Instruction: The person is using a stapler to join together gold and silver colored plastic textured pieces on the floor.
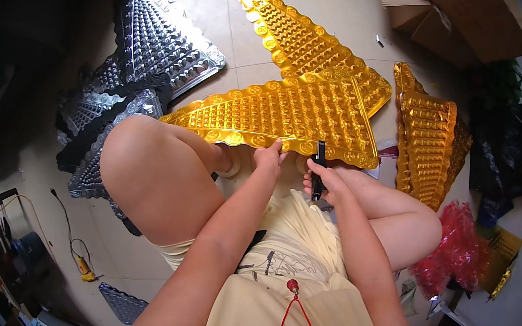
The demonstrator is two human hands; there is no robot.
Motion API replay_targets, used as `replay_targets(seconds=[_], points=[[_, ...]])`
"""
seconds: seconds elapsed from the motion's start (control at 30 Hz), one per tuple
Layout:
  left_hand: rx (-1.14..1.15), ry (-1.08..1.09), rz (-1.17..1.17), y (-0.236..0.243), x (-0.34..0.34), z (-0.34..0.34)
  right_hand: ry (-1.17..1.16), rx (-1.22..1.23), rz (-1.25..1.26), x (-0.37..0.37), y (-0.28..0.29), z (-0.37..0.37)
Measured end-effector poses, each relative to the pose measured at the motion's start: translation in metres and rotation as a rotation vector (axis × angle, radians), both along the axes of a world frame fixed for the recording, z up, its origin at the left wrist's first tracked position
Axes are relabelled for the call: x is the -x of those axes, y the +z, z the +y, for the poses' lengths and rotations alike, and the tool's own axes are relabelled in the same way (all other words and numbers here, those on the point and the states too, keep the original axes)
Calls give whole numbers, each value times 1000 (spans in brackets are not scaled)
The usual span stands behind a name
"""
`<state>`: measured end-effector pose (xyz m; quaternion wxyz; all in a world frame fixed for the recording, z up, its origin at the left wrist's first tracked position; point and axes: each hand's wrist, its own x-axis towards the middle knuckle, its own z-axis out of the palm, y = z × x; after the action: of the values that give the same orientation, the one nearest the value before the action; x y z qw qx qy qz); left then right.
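Note:
A gold triangular embossed sheet with a scalloped rim spans the space in front of my knees, overlapping another gold sheet behind it. My left hand grips its near edge just left of centre. My right hand is closed on a black hand tool, apparently a stapler, whose upper end touches the sheet's near edge.
Silver embossed sheets lie at left, crumpled gold pieces at right. Cardboard boxes, black plastic and red plastic line the right side. A yellow corded tool rests on the floor at lower left.

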<state>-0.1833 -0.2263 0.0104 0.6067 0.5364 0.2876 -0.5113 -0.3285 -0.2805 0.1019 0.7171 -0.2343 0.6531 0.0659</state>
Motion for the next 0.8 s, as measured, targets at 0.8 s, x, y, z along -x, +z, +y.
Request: replay_targets(seconds=[0.8], points=[[-50, 66, -10, 15, 1, -1, 213, 374, 179, -24, -20, 28]])
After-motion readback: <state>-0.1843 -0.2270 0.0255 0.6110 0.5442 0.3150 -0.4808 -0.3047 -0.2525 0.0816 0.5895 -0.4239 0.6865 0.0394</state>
